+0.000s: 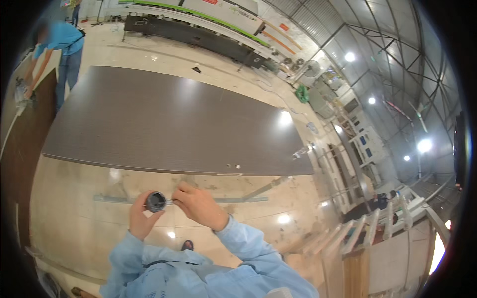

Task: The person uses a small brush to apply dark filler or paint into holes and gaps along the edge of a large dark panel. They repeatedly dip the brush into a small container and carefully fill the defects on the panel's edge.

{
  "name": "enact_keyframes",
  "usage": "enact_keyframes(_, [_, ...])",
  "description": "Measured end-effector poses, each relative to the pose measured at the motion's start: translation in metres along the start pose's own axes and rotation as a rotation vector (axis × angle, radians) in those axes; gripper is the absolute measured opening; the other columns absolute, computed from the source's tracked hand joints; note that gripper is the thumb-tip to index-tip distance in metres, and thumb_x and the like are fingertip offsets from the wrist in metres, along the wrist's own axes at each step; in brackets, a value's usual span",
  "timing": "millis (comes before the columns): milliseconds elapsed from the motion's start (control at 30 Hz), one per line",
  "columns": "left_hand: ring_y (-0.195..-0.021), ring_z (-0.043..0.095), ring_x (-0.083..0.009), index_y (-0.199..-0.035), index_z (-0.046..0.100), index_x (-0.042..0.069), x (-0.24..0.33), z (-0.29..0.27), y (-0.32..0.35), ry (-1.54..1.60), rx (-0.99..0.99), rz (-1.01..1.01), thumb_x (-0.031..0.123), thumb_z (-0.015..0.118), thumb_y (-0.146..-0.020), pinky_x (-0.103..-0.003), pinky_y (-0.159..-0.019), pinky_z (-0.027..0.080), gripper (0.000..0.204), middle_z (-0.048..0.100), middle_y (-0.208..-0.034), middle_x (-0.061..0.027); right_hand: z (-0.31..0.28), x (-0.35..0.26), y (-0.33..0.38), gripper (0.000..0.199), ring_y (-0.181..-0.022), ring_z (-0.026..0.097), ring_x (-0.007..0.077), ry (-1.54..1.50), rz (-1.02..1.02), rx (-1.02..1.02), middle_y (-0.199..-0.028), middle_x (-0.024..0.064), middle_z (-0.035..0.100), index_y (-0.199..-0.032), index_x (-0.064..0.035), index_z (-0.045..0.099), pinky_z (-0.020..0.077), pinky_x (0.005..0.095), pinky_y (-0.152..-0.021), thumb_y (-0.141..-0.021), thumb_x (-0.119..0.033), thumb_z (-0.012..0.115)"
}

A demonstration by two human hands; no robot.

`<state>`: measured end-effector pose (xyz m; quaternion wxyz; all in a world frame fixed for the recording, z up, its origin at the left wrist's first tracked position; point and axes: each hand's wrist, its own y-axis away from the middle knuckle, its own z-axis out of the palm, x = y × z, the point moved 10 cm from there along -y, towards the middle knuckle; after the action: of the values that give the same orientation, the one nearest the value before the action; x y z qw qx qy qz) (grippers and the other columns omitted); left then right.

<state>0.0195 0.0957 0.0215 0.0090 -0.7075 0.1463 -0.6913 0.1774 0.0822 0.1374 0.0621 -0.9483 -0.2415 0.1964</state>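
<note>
My left hand (142, 214) is curled around a small round black cup-like container (156, 201), its round face turned up toward me. Close beside it, my right hand (198, 205) pinches a thin, pale piece (169, 202) that reaches to the container's right side. Whether that piece touches the container or goes into it, I cannot tell. Just beyond both hands lies the near edge of a large dark brown door panel (169, 119). Two small cutouts (232, 166) show near that edge, toward the right.
A metal support bar (238, 199) runs low beneath the panel's near side. At the far left, a person in a blue shirt (67, 39) bends over another brown panel (37, 129). A long machine (198, 35) stands at the back. Wrapped strips (372, 226) stand in a row at the right.
</note>
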Motion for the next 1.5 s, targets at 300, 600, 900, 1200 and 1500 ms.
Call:
enact_keyframes(300, [-0.115,0.067,-0.0214,-0.137,0.062,0.005,0.018,0.004,0.007,0.002,-0.01,-0.009,0.008,0.089,-0.079,-0.034,-0.093,0.058,0.064,0.064,-0.133,-0.0109,-0.024,-0.015,0.01,0.009,-0.078,0.068,0.0351,-0.089,-0.003,0.063,-0.091,0.0107,0.065,-0.097,-0.0086,0.072,0.0533,0.0438,-0.065,-0.088,-0.01,0.077])
enact_keyframes(600, [-0.12,0.065,-0.019,-0.14,0.059,0.004,0.023,0.004,0.002,-0.008,-0.051,-0.005,0.006,0.088,-0.081,-0.034,-0.098,0.057,0.065,0.064,-0.131,-0.0083,-0.025,-0.008,0.009,0.005,-0.081,0.068,0.0326,-0.111,0.051,0.06,-0.093,0.0081,0.063,-0.094,-0.0087,0.07,0.0533,0.044,-0.067,-0.092,-0.012,0.074])
enact_keyframes(900, [-0.121,0.065,-0.0208,-0.142,0.058,0.004,0.025,0.013,-0.003,-0.071,-0.073,0.032,0.009,0.088,-0.082,-0.036,-0.098,0.057,0.066,0.063,-0.135,-0.0095,-0.032,0.008,0.016,0.007,-0.077,0.067,0.0333,-0.163,0.146,0.053,-0.087,0.009,0.063,-0.092,-0.0082,0.071,0.0521,0.044,-0.066,-0.087,-0.008,0.076])
enact_keyframes(1200, [-0.117,0.066,-0.0239,-0.141,0.058,0.007,0.016,0.02,-0.007,-0.065,-0.052,0.023,0.01,0.088,-0.08,-0.035,-0.093,0.055,0.068,0.063,-0.135,-0.0098,-0.032,0.017,0.017,0.007,-0.077,0.068,0.0324,-0.239,0.16,0.09,-0.088,0.0099,0.065,-0.092,-0.0069,0.072,0.0523,0.0419,-0.066,-0.087,-0.007,0.077])
enact_keyframes(1500, [-0.121,0.065,-0.0212,-0.144,0.057,0.005,0.02,0.022,-0.009,-0.077,-0.079,0.002,0.009,0.087,-0.083,-0.036,-0.098,0.056,0.068,0.063,-0.137,-0.0099,-0.028,0.026,0.02,0.007,-0.074,0.067,0.0332,-0.283,0.202,0.101,-0.088,0.011,0.065,-0.092,-0.0057,0.072,0.052,0.0416,-0.063,-0.088,-0.007,0.077])
